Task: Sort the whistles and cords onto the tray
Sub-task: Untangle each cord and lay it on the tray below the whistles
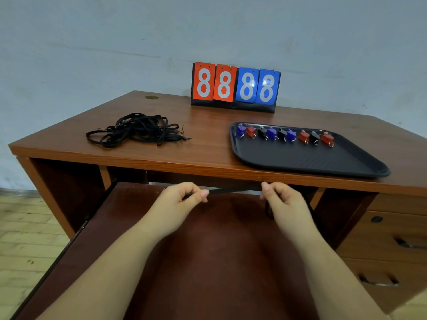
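Observation:
A black cord [233,191] is stretched taut between my two hands, just below the desk's front edge. My left hand [184,199] pinches its left end, and my right hand [284,202] pinches the other end, with a loop of the cord hanging under the palm. A tangled heap of black cords [138,131] lies on the desk's left half. On the right sits a black tray [300,158], with several purple, red and black whistles [282,135] in a row along its far edge.
A flip scoreboard [235,86] showing 8888 stands at the back of the wooden desk [208,139] against the wall. A pulled-out keyboard shelf [208,262] lies under my forearms. Drawers [392,243] are at the lower right.

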Demonstrator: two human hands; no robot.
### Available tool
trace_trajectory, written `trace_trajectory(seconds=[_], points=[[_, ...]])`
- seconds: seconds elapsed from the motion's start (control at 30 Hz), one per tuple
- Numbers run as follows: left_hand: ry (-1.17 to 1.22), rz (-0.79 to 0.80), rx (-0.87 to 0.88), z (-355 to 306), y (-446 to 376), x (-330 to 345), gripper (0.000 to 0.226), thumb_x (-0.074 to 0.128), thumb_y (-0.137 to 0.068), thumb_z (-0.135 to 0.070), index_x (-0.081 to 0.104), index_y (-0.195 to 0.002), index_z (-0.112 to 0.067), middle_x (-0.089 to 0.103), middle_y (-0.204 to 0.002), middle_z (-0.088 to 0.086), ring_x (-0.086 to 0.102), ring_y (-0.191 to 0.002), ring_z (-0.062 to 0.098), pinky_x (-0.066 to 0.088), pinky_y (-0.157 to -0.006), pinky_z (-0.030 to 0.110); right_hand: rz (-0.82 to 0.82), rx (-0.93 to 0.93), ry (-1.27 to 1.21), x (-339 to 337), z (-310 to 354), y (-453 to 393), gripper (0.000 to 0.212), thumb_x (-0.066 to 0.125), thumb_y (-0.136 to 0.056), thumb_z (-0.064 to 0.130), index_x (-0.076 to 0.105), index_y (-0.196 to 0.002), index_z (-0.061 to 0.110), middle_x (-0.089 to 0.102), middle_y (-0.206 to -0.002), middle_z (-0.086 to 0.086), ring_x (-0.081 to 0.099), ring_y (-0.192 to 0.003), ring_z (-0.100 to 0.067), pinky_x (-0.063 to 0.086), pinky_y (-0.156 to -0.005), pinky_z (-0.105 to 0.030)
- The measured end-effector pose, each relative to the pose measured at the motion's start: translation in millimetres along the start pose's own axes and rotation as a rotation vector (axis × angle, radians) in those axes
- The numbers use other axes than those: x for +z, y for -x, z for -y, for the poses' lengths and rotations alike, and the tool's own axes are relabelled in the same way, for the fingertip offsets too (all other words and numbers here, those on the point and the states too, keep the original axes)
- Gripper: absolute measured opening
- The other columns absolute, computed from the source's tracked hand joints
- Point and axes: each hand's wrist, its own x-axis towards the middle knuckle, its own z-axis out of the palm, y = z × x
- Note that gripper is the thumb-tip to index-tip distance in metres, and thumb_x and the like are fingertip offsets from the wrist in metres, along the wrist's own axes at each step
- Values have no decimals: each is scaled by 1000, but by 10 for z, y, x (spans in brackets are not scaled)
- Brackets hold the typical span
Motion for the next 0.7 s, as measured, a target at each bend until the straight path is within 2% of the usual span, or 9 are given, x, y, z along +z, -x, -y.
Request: trace_trajectory(seconds=[0.13, 0.23, 0.37, 0.43, 0.53, 0.57, 0.63, 0.7], points=[[-8, -58, -43, 60, -38, -72, 26, 53, -91, -37, 67, -73, -25, 66, -78, -3, 59, -79, 2, 39, -71, 20, -102, 30, 19, -67, -38, -22, 34, 47, -96, 34, 57, -67, 18, 42, -50, 7, 41, -48, -2, 32, -51, -18], [-35, -98, -64, 108, -56, -112, 27, 54, -91, -39, 67, -73, -23, 67, -79, 5, 60, -78, 13, 41, -70, 25, -175, 36, 7, -103, -40, -24, 32, 45, -97, 34, 58, -72, 18, 42, -53, 5, 40, -51, -8, 31, -51, -23], [-98, -54, -21, 66, -18, -89, 25, 56, -90, -38, 62, -69, -25, 61, -67, -6, 56, -68, 6, 42, -67, 25, -172, 53, -125, -91, -25, -28, 29, 44, -97, 35, 65, -78, 28, 60, -65, 11, 53, -68, -5, 39, -64, -23], [-170, 27, 3, 51, 9, -37, 25, 56, -89, -40, 62, -69, -27, 63, -72, -8, 59, -73, 4, 46, -71, 25, -135, 77, -236, -55, -17, -21, 32, 38, -100, 35, 66, -85, 32, 55, -58, 18, 48, -65, -3, 37, -67, -23], [-269, 56, 64, 45, 30, 37, 13, 58, -87, -40, 66, -85, -30, 60, -89, -13, 55, -87, 2, 43, -80, 22, -34, 91, -308, 4, -11, -1, 33, 36, -101, 20, 62, -119, 29, 46, -65, 11, 45, -65, -5, 38, -69, -21], [-295, 29, 98, 34, 38, 60, 13, 58, -88, -40, 64, -96, -33, 56, -96, -16, 51, -94, 0, 40, -85, 20, 1, 77, -298, 35, 4, 16, 34, 38, -100, 15, 60, -122, 30, 49, -67, 9, 48, -65, -2, 39, -69, -19], [-286, -27, 158, 10, 55, 122, 29, 56, -89, -40, 57, -117, -36, 51, -105, -20, 46, -102, -3, 36, -93, 18, 72, 51, -348, 111, 60, 65, 36, 44, -97, 10, 61, -120, 32, 59, -69, 8, 53, -66, 4, 43, -70, -18], [-207, -28, 202, -57, 80, 194, 34, 53, -91, -38, 55, -125, -34, 53, -101, -18, 49, -99, -2, 40, -93, 21, 156, 33, -442, 194, 116, 120, 36, 50, -94, 8, 61, -117, 33, 66, -71, 6, 57, -68, 3, 48, -71, -17]])
